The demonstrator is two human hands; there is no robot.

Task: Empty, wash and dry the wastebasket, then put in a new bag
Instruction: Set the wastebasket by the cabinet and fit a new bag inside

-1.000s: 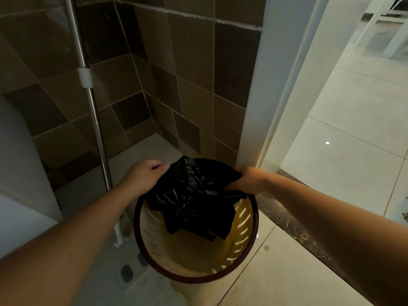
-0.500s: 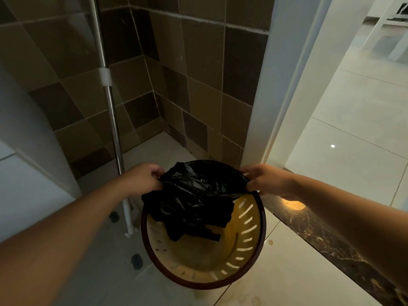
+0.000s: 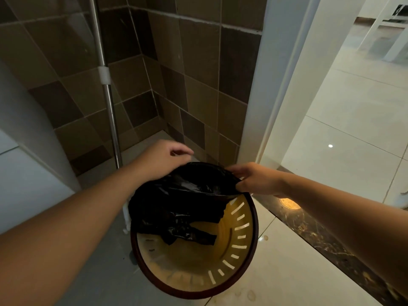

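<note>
We are looking down into the basket (image 3: 242, 257), which sits low in the centre of the frame on a pale floor (image 3: 276, 272). It is round, with a dark rim and a yellowish inside wall cut by pale slots along its right side. A black bag (image 3: 181, 206) covers the upper left half of its mouth, crumpled and glossy, with a loose corner hanging down toward the bottom of the basket.

Our right hand (image 3: 258, 180) reaches in from the right edge of the frame and pinches the bag's edge at the upper right of the rim, thumb and fingers curled on the plastic, which is drawn taut there. Our left hand (image 3: 163, 160) comes in from the lower left and sits at the upper left of the rim, just above the bag. Its fingers are loosely curled, and we cannot tell whether they grasp the bag or only rest against it.

A metal pole (image 3: 108, 96) with a white clip stands upright in the upper left, in front of brown wall tiles (image 3: 198, 74). A white door frame (image 3: 265, 85) rises in the upper centre right. A dark marble threshold (image 3: 320, 235) runs diagonally toward the lower right, and beyond it lies a bright tiled floor (image 3: 353, 129).
</note>
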